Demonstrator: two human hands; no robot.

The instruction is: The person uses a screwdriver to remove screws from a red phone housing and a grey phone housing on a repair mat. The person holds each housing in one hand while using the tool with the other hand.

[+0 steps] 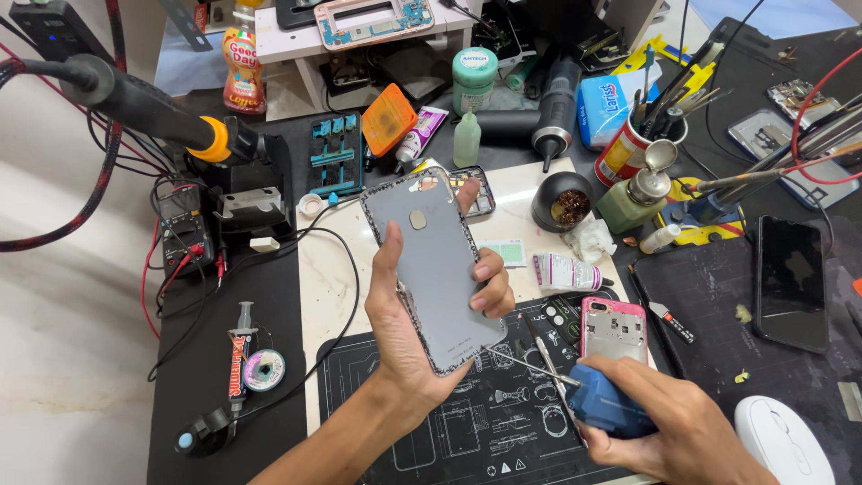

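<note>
My left hand [404, 332] holds a grey phone back cover [435, 265] upright over the bench, thumb on its left edge and fingers wrapped round the right edge. Dark glue residue lines the cover's rim. My right hand [669, 422] grips a blue squeeze bottle [611, 406] with a thin metal needle tip pointing left toward the cover's lower corner. Metal tweezers [549, 364] lie on the black work mat [467, 431] just beside that hand. A pink phone frame [614, 330] lies flat above my right hand.
A hot-air handle [135, 103] rests at the left with a multimeter [187, 235] below it. A brass-wool tin [563, 202], pump bottle [639, 193], tool cup [628, 148], glue tube [567, 271], black phone [790, 283] and white mouse [783, 440] crowd the right.
</note>
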